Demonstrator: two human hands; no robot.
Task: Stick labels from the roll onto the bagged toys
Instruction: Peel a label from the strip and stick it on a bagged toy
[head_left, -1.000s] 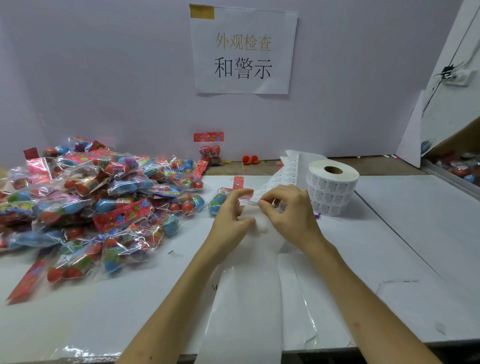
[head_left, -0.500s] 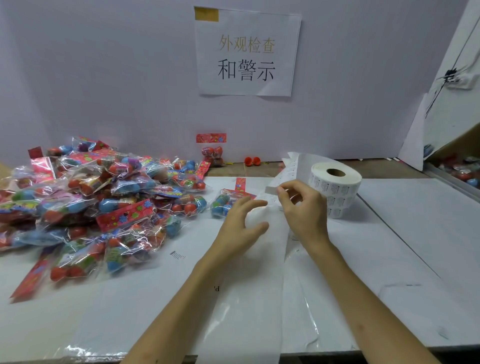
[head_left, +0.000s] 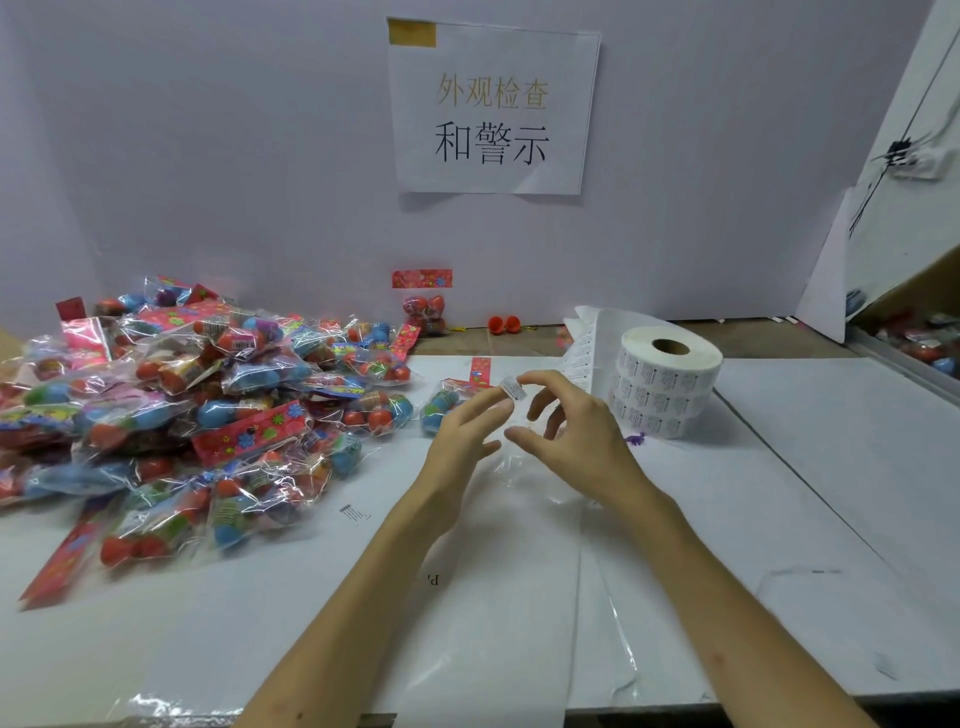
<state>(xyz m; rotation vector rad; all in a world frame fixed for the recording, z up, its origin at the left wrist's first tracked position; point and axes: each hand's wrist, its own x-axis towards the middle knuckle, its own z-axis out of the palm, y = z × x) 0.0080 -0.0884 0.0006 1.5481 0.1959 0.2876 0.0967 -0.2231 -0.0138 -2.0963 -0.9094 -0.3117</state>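
The white label roll (head_left: 667, 382) stands right of centre, its printed strip (head_left: 586, 353) curling up to its left. A single small label (head_left: 513, 388) sits where my two index fingertips meet; it looks stuck to the tip of my left hand (head_left: 467, 431), whose fingers are spread. My right hand (head_left: 569, 431) hovers beside it, fingers curled and apart, thumb well below the label. One bagged toy (head_left: 441, 405) with blue eggs and a red header lies just left of my left hand. A big heap of bagged toys (head_left: 171, 415) fills the left side.
Empty backing paper (head_left: 498, 597) trails from my hands to the table's front edge. A sample bag (head_left: 425, 312) leans on the back wall under a paper sign (head_left: 493, 109). Two red egg halves (head_left: 503, 325) lie at the wall. A white board edge (head_left: 826, 291) stands at right.
My right hand peeled one label off the strip and let the strip go. Both hands rose a little and the label now sits at my fingertips. My left fingers have spread.
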